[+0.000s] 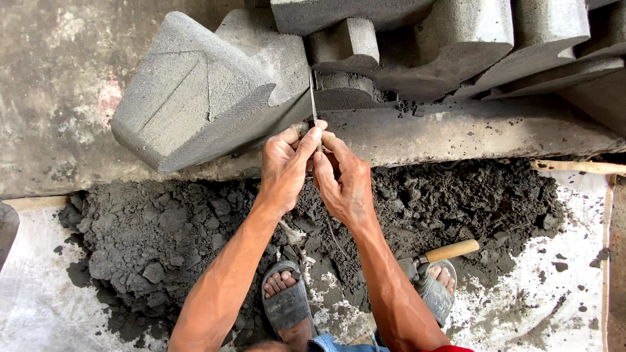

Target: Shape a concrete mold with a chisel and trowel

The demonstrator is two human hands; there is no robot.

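Two hands on one thin blade [313, 98] — my left hand [285, 166] pinches it | my right hand [342, 182] grips below | blade tip against grey moulded block [202, 91] — wet mortar heap [169, 234] underneath.

Single head-worn view, looking steeply down from above the person's own arms, close in. Forearms enter from the bottom centre and meet mid-frame; sandalled feet [287, 303] sit at the bottom edge, straight under the lens. The view faces forward onto the grey moulded blocks [202, 91] filling the upper frame. Loose dark mortar [163, 241] covers the lower half. No second view.
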